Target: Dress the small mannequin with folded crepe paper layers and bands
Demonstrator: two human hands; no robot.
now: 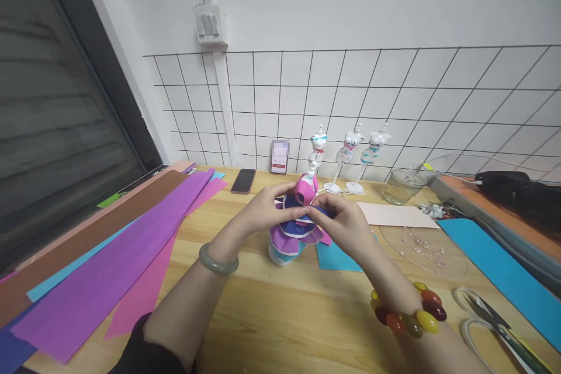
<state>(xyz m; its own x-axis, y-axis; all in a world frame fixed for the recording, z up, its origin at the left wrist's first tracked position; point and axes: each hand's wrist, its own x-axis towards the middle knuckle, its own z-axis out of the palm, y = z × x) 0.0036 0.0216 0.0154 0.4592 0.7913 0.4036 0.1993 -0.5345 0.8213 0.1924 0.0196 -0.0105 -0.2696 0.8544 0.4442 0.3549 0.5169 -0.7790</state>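
Note:
A small dress form (311,169) wears a miniature dress (298,243) with a pink top and tiered ruffles in navy, purple and light blue with pale edges. My left hand (268,208) reaches round the dress from the left, its fingers closed on the navy layer at the waist. From the right, my right hand (344,221) pinches the same navy layer, and the two hands' fingertips meet at the front. The exact fold between the fingers is hidden. A light blue sheet (339,257) lies on the table just right of the dress.
Coloured paper or fabric strips (127,245) cover the left side. Behind stand bare dress forms (370,149), a lying phone (243,181) and a propped phone (279,158). To the right are a glass bowl (404,186), a clear disc with beads (425,251) and scissors (493,318).

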